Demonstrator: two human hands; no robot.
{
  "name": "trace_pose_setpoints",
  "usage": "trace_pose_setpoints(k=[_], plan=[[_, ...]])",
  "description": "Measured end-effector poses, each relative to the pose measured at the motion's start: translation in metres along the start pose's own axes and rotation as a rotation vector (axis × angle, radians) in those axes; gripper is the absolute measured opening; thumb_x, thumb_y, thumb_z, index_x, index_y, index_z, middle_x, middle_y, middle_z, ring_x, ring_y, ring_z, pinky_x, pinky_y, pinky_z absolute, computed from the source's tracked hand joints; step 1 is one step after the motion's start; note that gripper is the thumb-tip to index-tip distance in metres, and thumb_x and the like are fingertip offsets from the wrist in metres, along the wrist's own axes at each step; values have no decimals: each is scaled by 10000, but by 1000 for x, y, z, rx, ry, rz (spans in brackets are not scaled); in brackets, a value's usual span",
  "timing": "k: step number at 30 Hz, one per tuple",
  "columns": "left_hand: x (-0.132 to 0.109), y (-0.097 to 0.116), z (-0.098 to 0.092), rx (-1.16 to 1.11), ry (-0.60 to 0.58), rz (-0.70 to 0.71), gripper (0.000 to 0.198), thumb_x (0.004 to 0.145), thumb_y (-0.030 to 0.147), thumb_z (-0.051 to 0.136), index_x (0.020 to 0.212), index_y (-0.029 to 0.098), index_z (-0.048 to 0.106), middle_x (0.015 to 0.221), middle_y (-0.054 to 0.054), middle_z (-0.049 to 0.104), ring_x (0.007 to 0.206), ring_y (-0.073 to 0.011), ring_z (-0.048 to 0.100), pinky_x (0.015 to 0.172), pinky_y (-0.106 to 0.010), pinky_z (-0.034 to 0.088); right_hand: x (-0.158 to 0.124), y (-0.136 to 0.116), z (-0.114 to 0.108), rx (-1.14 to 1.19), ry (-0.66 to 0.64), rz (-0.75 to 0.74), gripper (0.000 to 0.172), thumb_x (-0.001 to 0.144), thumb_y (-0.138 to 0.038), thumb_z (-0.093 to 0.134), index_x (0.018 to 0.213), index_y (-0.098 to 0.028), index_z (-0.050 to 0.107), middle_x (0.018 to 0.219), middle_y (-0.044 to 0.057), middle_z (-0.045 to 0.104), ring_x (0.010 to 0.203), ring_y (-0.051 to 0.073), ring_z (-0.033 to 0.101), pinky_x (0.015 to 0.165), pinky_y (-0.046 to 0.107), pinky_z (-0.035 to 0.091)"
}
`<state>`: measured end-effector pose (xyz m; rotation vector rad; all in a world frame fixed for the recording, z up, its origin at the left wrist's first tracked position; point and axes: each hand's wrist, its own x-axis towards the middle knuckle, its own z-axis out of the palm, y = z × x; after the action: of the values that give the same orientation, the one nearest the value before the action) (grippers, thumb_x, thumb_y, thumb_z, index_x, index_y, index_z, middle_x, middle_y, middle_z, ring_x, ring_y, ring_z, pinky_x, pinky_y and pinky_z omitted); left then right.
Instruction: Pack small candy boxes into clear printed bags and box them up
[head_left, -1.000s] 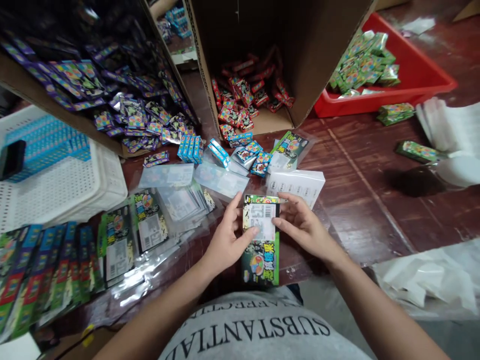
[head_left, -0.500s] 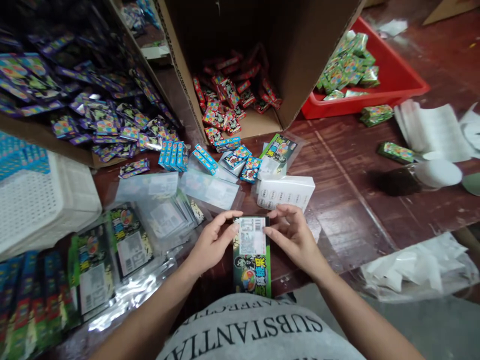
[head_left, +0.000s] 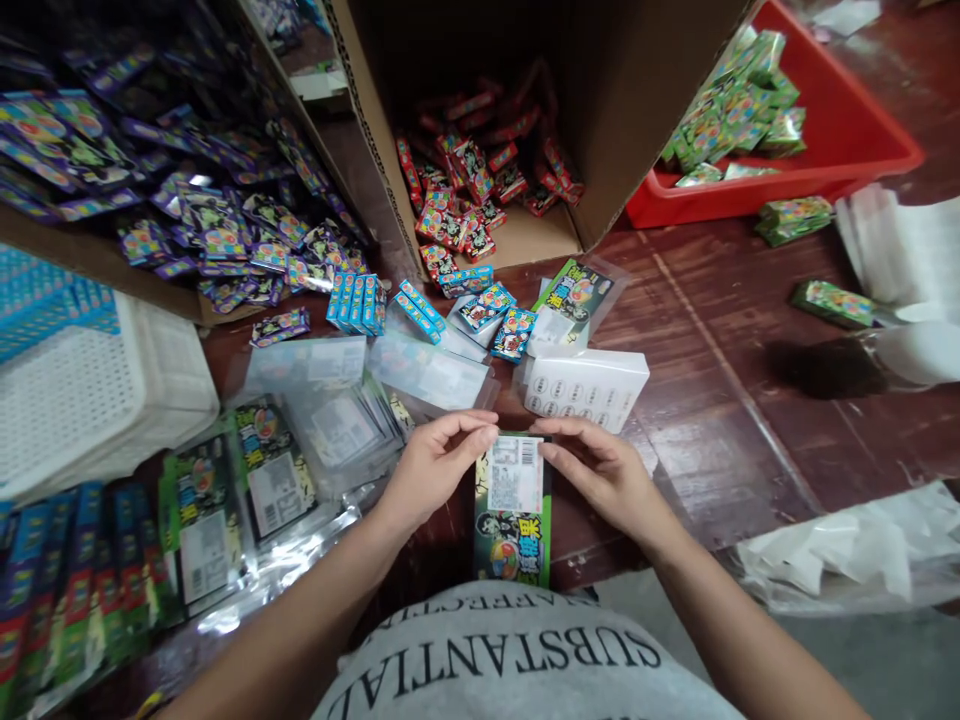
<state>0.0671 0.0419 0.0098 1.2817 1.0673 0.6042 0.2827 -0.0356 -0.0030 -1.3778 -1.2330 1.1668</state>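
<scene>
A flat green-and-black candy packet [head_left: 512, 548] lies in front of my body, its printed face up and a white barcode label [head_left: 511, 475] on its far half. My left hand [head_left: 442, 465] pinches the packet's far left corner between thumb and forefinger. At the far right corner, my right hand [head_left: 604, 475] has its thumb on the edge beside the label and its forefinger along the top. Just beyond the hands sits a white sheet of round stickers [head_left: 589, 385], bent upward. Similar labelled packets [head_left: 274, 470] in clear sleeves lie to the left.
Small blue candy boxes [head_left: 356, 302] stand beyond the sleeves. A carton [head_left: 536, 245] holds red boxes; another, at left, holds purple ones [head_left: 217, 225]. A red bin [head_left: 855, 150] contains green packs. A white basket [head_left: 75, 400] is at left, a lidded jar [head_left: 911, 355] at right.
The view has shifted slightly, so surrounding things sit a little further outward. Both hands stay at the packet's far edge, with the right fingers slightly straighter.
</scene>
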Motion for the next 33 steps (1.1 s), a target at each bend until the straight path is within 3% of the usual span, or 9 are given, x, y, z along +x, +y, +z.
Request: trace_pose_setpoints(k=[4,7,12,18,21,23,27,29,33], plan=[[0,15,-8,32,-96,-16,165,846,305,740,969,200,705,1010,-49,764,936,-182,707,874,-358,561,1,-17,-6,-10,-13,0,317,895,-351,741,1205,-301,697,1040,29,774,944,201,736,864,408,622],[2,23,-11,88,-171,-26,143,833,291,732,942,199,725,961,-47,771,876,-177,710,810,-343,572,2,-26,-6,-136,-33,-41,144,894,-357,738,1012,-274,742,973,30,769,898,202,722,825,388,606],[16,33,-11,103,-181,-96,98,794,280,735,819,186,749,782,-26,762,697,-151,682,691,-306,555,11,-28,-5,-1,18,152,217,873,-438,748,877,-221,729,823,23,753,725,174,683,671,324,574],[20,32,-16,45,-309,-108,158,772,328,788,873,207,778,926,-50,790,829,-186,723,828,-374,579,9,-33,-15,4,-117,123,200,933,-425,689,894,-246,769,954,34,783,866,197,715,825,366,575],[19,22,-19,99,-322,-25,127,812,309,765,897,216,755,1003,-51,779,906,-196,724,864,-384,577,7,-32,-24,-150,-181,-59,166,965,-391,654,1000,-276,768,1090,53,747,1004,214,702,891,395,567],[21,14,-21,290,-304,72,86,881,294,701,902,220,739,991,-44,766,902,-194,707,872,-392,563,11,-26,-37,-388,-129,-222,213,946,-396,677,1120,-291,739,1230,86,685,1133,253,650,950,452,541],[32,10,-23,764,-257,344,53,907,259,687,895,228,727,993,-42,723,1012,-243,631,947,-457,512,37,-5,-79,-863,76,-370,597,817,-504,791,1330,-263,604,1443,156,546,1340,395,465,1074,643,386],[41,17,-17,843,-185,444,103,878,270,732,972,227,731,1165,-69,686,1153,-278,579,1013,-494,482,50,5,-97,-911,64,-331,561,816,-500,787,1281,-244,605,1316,145,638,1261,404,514,1023,644,405],[69,41,9,712,-31,576,670,740,372,867,1339,253,592,1492,-108,506,1368,-328,464,1129,-541,397,60,5,-105,-658,-9,-234,190,920,-398,684,994,-231,634,937,52,704,866,244,636,811,416,499]])
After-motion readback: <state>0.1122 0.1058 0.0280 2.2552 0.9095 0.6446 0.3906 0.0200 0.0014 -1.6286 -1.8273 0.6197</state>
